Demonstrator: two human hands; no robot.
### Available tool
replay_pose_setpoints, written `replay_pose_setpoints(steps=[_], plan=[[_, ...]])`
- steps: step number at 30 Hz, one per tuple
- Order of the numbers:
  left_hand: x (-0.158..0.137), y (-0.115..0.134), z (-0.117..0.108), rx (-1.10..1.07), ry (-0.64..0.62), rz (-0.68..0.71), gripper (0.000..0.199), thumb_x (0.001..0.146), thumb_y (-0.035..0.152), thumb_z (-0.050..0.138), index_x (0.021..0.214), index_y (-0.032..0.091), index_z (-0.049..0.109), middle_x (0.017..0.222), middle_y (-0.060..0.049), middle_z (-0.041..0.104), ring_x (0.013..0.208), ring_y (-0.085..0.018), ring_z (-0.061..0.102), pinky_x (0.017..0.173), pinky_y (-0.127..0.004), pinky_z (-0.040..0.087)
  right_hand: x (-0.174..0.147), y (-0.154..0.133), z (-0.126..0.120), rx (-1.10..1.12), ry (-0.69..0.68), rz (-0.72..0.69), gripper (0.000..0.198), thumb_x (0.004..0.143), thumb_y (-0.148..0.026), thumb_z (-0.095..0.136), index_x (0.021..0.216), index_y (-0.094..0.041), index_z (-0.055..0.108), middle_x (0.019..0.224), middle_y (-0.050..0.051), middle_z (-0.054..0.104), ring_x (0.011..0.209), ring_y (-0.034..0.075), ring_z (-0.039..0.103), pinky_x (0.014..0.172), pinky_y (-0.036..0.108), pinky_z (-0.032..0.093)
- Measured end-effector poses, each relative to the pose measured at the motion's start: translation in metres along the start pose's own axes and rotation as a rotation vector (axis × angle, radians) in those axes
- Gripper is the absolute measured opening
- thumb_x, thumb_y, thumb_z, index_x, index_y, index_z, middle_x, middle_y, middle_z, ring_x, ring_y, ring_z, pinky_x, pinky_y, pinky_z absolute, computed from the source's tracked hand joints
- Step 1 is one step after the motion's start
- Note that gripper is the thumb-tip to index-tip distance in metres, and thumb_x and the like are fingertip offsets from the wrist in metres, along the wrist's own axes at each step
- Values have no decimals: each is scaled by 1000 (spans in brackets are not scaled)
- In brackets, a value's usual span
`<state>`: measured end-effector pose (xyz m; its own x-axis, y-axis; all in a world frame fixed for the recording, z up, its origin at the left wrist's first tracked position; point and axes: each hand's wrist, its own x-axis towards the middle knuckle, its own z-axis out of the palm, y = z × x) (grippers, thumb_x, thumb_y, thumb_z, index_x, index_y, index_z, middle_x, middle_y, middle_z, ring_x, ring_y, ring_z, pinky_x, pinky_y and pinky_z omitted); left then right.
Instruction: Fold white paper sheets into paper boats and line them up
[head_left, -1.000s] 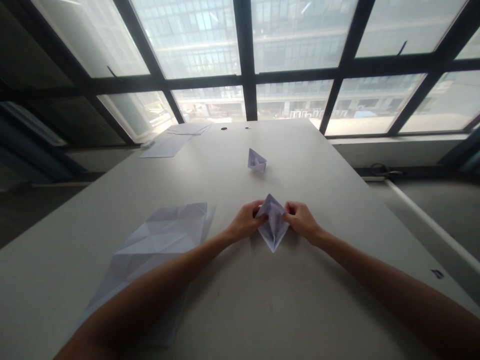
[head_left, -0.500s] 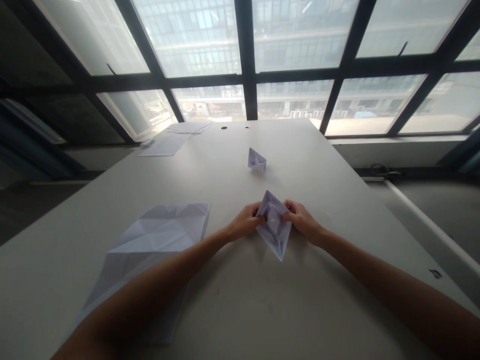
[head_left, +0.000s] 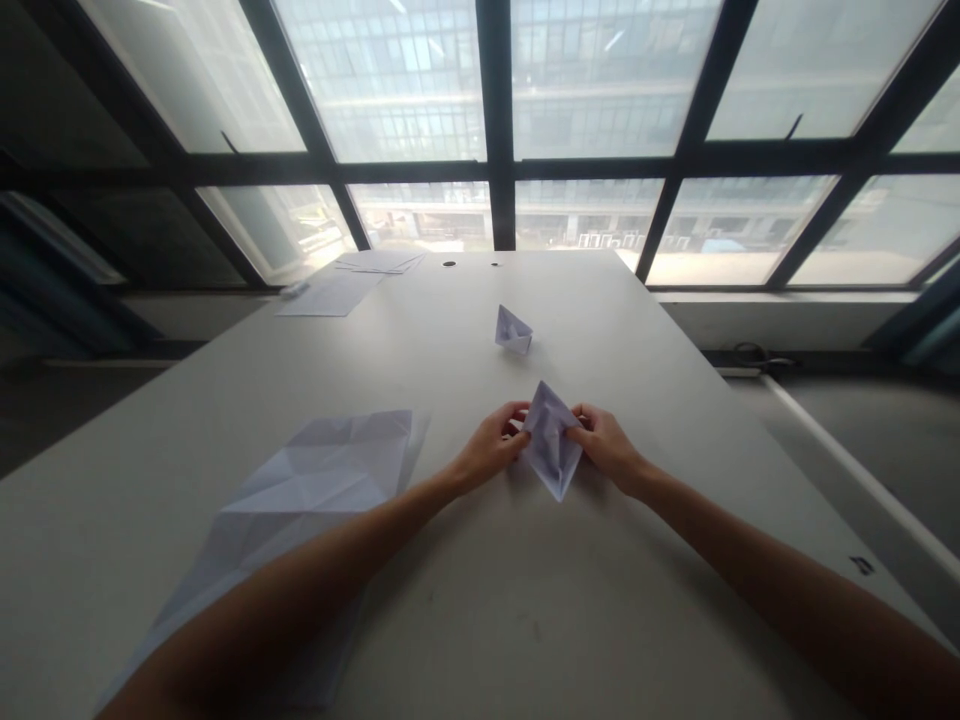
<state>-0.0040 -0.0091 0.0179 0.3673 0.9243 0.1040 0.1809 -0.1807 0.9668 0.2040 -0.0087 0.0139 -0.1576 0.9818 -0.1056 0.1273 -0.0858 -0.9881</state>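
Observation:
A folded white paper boat (head_left: 553,445) is held just above the table, its hollow side turned toward me and its points up and down. My right hand (head_left: 602,443) pinches its right edge, the thumb on the inner face. At the left edge, my left hand (head_left: 495,443) has thumb and fingers closed around the paper's corner; part of the grip is hidden. A second paper boat (head_left: 514,332) stands farther off on the table, past my hands. Under my left forearm lies a large creased sheet of paper (head_left: 322,465).
The white table (head_left: 630,620) runs away toward the windows. At its far left lie flat papers (head_left: 330,295) and a small pale object. A dark mark (head_left: 862,566) is near the right edge. Two round holes show at the far end.
The held paper boat has turned a little and its lower point has risen. My left hand's fingers have shifted outward along its left edge. The view has tilted slightly up.

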Motion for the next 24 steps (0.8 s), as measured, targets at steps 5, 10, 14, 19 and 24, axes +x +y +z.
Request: replay_pose_setpoints(steps=[5, 10, 14, 19, 24], plan=[[-2, 0, 2, -59, 230, -14, 44, 85, 28, 53, 127, 16, 51, 113, -10, 58, 74, -13, 58, 53, -21, 49, 31, 8, -25, 6, 65, 82, 12, 70, -20, 68, 80, -17, 61, 67, 1, 65, 53, 12, 55, 47, 21, 41], [-1, 1, 3, -69, 278, -26, 41, 82, 27, 52, 121, 15, 54, 108, -8, 60, 71, -11, 57, 52, -20, 47, 100, 1, -55, -114, 206, 128, 6, 69, -13, 70, 72, -14, 65, 59, 2, 63, 51, 12, 54, 46, 21, 44], [-2, 0, 3, -66, 261, -39, 42, 81, 25, 52, 121, 15, 54, 107, -7, 60, 71, -11, 56, 53, -20, 48, 157, -13, -66, -157, 309, 145, 13, 68, -12, 73, 63, -14, 62, 50, 0, 56, 46, 11, 52, 43, 20, 43], [-3, -3, 2, -92, 231, -59, 41, 80, 23, 51, 120, 16, 55, 105, -7, 60, 73, -12, 57, 52, -20, 48, 212, -24, -64, -194, 395, 164, 16, 66, -14, 77, 67, -15, 61, 49, -2, 54, 48, 12, 55, 43, 21, 46], [-5, -5, 3, -95, 217, -72, 40, 81, 20, 50, 120, 17, 56, 104, -7, 60, 73, -12, 57, 52, -20, 48, 248, -22, -63, -259, 423, 160, 14, 65, -9, 75, 66, -14, 62, 47, -3, 52, 46, 13, 53, 41, 21, 44]])
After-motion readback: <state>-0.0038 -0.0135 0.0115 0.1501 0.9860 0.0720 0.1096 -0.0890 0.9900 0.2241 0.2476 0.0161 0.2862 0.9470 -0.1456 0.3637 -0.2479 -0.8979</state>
